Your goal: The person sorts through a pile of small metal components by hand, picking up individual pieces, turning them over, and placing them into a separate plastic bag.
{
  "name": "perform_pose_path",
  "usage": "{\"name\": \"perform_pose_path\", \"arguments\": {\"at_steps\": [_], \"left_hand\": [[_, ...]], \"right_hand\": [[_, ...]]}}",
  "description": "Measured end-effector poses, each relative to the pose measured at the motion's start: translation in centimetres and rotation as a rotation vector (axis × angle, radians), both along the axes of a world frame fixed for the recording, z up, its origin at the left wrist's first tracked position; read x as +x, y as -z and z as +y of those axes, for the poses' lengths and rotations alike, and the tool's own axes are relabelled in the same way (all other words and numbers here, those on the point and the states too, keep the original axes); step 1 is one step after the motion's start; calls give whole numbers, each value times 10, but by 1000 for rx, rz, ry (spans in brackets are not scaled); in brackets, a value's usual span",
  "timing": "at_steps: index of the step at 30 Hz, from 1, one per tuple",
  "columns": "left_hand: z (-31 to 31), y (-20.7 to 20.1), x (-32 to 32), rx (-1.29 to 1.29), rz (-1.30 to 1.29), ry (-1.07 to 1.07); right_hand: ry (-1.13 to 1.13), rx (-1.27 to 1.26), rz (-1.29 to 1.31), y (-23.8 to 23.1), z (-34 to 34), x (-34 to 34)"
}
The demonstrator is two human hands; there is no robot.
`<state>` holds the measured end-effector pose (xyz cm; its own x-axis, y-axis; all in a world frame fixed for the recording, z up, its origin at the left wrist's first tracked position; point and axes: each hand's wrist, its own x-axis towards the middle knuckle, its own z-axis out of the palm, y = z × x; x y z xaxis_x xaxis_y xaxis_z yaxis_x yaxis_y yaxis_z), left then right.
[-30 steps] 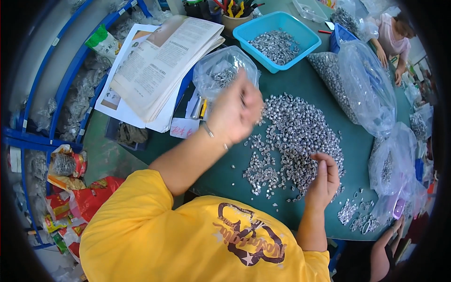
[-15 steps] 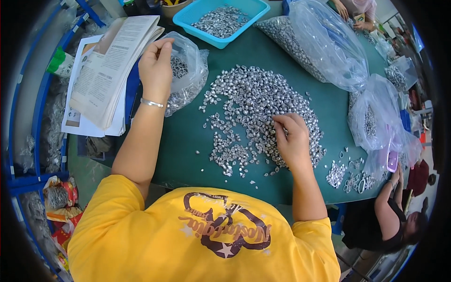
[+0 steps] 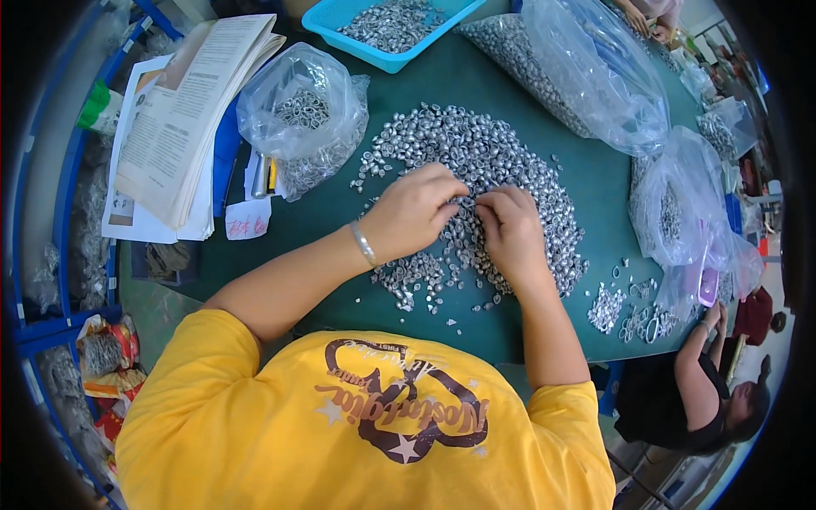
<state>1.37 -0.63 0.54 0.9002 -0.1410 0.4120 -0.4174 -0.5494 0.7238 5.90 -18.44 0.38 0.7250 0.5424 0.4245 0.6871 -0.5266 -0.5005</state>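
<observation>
A heap of small silver-coloured oval metal pieces (image 3: 480,140) is spread over the green table (image 3: 357,293). My left hand (image 3: 416,211) is over the heap's left part, thumb and fingers drawn together in a pinch. Just to its right, my right hand (image 3: 516,231) is pinched too, low over the pieces, and the two sets of fingertips almost meet. Whatever they hold is too small or too hidden to name. Beyond my left hand stands an open clear plastic bag (image 3: 293,127) with ring-like metal pieces inside.
A blue plastic basket (image 3: 395,61) of metal pieces stands at the back. Large clear bags (image 3: 586,72) lie at the far right. Papers (image 3: 183,127) are stacked on the left. Small piles of parts (image 3: 606,308) lie at the right edge, near another person (image 3: 697,382).
My left hand has come from above the clear bag across to the heap, beside my right hand. The right hand has shifted slightly left. The bag's mouth now shows.
</observation>
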Motion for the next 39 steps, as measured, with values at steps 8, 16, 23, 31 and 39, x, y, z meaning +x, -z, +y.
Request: {"name": "perform_pose_path", "arguments": {"at_steps": [8, 16, 23, 31, 39], "left_hand": [[-5, 10, 0, 174, 38, -7], [-10, -5, -12, -483, 412, 66], [4, -2, -14, -1005, 767, 16], [16, 11, -21, -1276, 843, -12], [36, 9, -25, -1742, 808, 51]], "right_hand": [[-47, -104, -12, -9, -3, -5], [9, 393, 981, -18, -3, -22], [-63, -66, -70, -9, 5, -7], [-69, -115, -39, -8, 5, -20], [-33, -44, 1, -10, 8, 1]]}}
